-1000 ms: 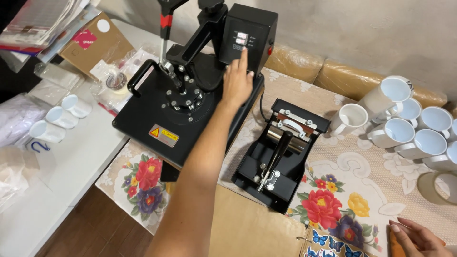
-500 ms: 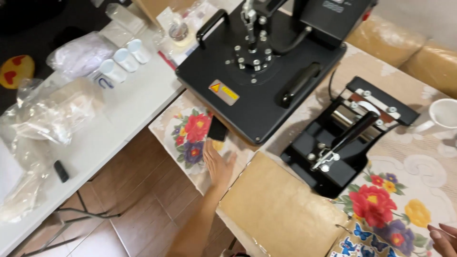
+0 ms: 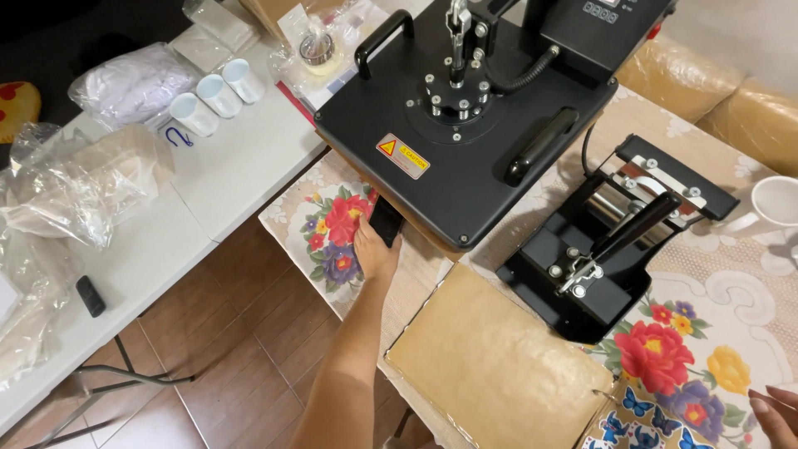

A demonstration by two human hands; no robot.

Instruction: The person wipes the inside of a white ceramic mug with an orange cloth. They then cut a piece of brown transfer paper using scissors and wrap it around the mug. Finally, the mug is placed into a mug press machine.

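My left hand [image 3: 372,252] reaches to the near edge of the floral tablecloth [image 3: 320,237] and grips a small flat black object [image 3: 386,219] that lies partly under the front corner of the large black heat press [image 3: 465,141]. Only the fingertips of my right hand [image 3: 776,411] show at the bottom right corner, over the tablecloth beside a sheet printed with butterflies [image 3: 640,416]. The frame edge hides the rest of that hand.
A smaller black mug press [image 3: 615,249] stands right of the heat press. A brown paper sheet [image 3: 499,362] lies in front. A white mug [image 3: 777,204] sits at the far right. The white side table [image 3: 241,166] holds three small white cups [image 3: 209,93] and plastic bags [image 3: 79,179].
My left hand has come down from the heat press's control box to the table's near edge and closed on the black object. The view has swung left and downward.
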